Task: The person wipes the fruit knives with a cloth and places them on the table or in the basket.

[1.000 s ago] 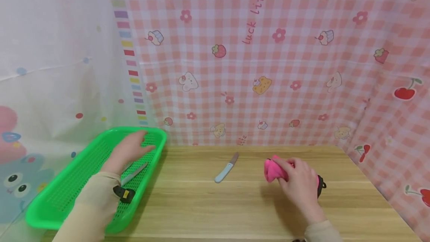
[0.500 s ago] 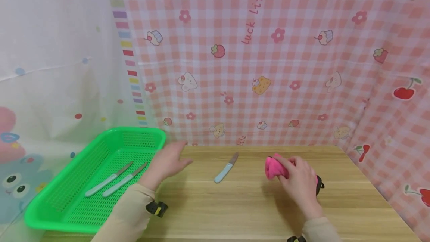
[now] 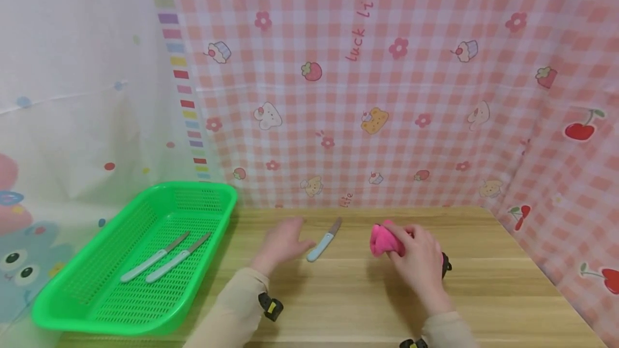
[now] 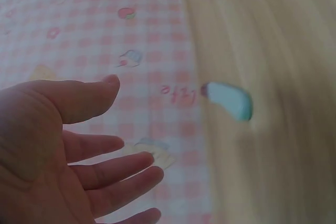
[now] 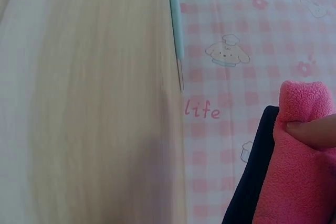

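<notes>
A knife [image 3: 319, 250] with a pale blue handle lies on the wooden table, its blade pointing away. Just left of it, my left hand [image 3: 284, 243] hovers with fingers spread and nothing in its grasp; the left wrist view shows the knife handle [image 4: 230, 99] beyond the fingertips. My right hand [image 3: 419, 256] holds a bunched pink fleece cloth [image 3: 382, 239] with black edging over the table, right of the knife. The thumb presses on the fleece cloth [image 5: 294, 182] in the right wrist view. Part of the cloth is hidden behind the hand.
On the left stands a green plastic basket [image 3: 72, 289] with perforated walls. Two similar knives, one of them a left knife [image 3: 145, 268], lie side by side in it. A pink checked curtain [image 3: 290, 90] hangs along the table's back edge.
My left hand has come out of the basket and moved right to beside the knife on the table. The right hand, still gripping the cloth, has shifted slightly left.
</notes>
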Demonstrator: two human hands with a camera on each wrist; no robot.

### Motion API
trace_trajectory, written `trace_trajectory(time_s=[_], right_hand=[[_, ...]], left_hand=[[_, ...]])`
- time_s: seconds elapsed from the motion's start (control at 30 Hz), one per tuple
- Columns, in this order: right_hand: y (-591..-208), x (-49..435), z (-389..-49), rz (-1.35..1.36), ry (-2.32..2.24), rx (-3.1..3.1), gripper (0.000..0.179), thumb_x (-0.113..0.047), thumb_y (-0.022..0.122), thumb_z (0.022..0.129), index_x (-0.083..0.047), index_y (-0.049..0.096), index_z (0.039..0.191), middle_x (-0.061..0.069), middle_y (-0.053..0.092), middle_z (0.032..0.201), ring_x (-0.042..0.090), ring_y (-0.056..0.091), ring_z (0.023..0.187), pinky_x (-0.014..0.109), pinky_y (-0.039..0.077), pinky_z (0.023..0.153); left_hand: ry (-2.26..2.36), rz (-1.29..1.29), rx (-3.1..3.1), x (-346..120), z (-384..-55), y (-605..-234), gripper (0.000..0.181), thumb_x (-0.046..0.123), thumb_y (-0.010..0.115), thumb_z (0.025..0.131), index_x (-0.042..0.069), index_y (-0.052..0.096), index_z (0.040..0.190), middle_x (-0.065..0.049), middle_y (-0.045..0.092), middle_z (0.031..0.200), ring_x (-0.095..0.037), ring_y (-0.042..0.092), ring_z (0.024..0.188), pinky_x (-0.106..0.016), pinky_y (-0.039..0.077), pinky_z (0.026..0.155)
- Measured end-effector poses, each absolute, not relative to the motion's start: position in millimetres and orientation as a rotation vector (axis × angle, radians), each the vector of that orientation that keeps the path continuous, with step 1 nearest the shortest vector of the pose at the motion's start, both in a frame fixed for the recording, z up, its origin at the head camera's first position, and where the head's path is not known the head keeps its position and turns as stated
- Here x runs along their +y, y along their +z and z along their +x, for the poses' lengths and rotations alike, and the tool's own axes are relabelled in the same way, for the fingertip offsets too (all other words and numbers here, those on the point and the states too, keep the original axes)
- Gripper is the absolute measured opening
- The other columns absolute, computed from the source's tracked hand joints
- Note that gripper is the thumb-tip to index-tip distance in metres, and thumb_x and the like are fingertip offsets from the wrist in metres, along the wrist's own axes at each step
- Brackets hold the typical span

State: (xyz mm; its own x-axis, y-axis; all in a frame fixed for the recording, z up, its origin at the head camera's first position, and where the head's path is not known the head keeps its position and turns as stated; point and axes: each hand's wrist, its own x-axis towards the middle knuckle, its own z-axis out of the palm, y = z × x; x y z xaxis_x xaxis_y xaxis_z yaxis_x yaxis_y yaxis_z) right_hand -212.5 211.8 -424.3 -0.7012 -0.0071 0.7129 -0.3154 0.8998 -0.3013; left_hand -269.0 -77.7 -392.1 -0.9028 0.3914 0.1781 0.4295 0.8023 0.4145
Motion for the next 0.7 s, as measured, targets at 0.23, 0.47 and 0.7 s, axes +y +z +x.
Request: trace_trajectory(time_s=[0.23, 0.47, 0.7], right_hand=[[-429.3, 205.8, -213.4, 0.232, 0.548, -2.295, 0.056, -0.005, 0.092, 0.061, -0.020, 0.075, 0.112, 0.012, 0.059, 0.096, 0.036, 0.056, 0.090, 0.053, 0.041, 0.076], [-427.7, 203.0, -211.1, 0.235, 0.548, -2.306, 0.054, -0.007, 0.091, 0.063, -0.020, 0.075, 0.113, 0.012, 0.062, 0.099, 0.036, 0.058, 0.091, 0.053, 0.041, 0.075], [-427.9, 202.9, -210.2, 0.236, 0.544, -2.318, 0.056, -0.007, 0.092, 0.063, -0.021, 0.075, 0.113, 0.011, 0.062, 0.100, 0.035, 0.058, 0.093, 0.053, 0.041, 0.076]], left_hand=[[-0.717, -0.562, -2.939, -58.7, -276.8, -407.8, 0.058, 0.032, 0.074, 0.089, -0.001, 0.056, 0.133, -0.019, 0.059, 0.131, -0.036, 0.057, 0.119, -0.050, 0.047, 0.098], [-0.659, -0.447, -2.916, -39.3, -285.2, -418.1, 0.054, 0.038, 0.072, 0.090, 0.002, 0.060, 0.128, -0.016, 0.064, 0.123, -0.033, 0.062, 0.110, -0.049, 0.052, 0.089], [-0.646, -0.370, -2.900, -23.8, -293.3, -429.2, 0.050, 0.038, 0.076, 0.087, 0.002, 0.063, 0.120, -0.013, 0.067, 0.110, -0.029, 0.065, 0.096, -0.046, 0.054, 0.079]])
